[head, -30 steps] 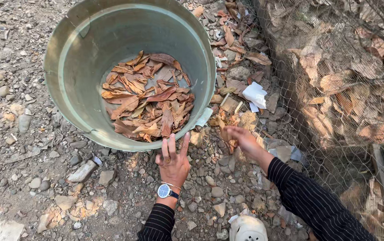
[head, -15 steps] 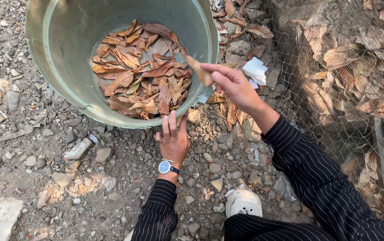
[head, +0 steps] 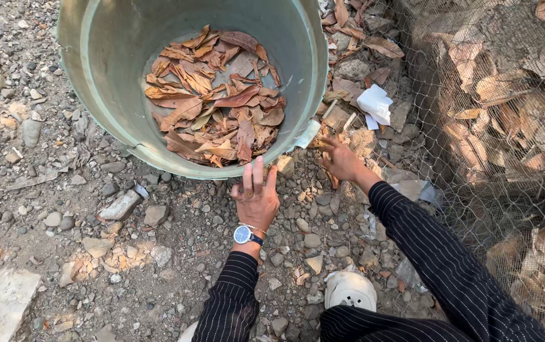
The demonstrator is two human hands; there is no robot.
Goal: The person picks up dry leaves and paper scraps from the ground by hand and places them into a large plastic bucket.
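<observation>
Left hand (head: pixel 256 196): fingers spread flat, released, fingertips at rim of grey-green bucket (head: pixel 101 82); wristwatch (head: pixel 245 235) on wrist; right hand (head: pixel 342 159): low on stony ground (head: pixel 63 215) just right of bucket, fingers among loose dry leaves (head: pixel 336 136), grasp cannot be told; bucket: upright on ground, bottom layered with brown leaves (head: pixel 215 107); white paper scrap (head: pixel 375 104) beside wire mesh fence (head: pixel 494 107); white shoe (head: pixel 348 290) below.

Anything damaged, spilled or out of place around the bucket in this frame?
Yes: the grey-green plastic bucket has a cracked, chipped rim at its lower left edge. A crumpled white paper scrap lies among dry brown leaves beside the wire mesh fence, litter rather than leaf. The left hand touches the bucket's rim; the right hand reaches into the ground leaves.
</observation>
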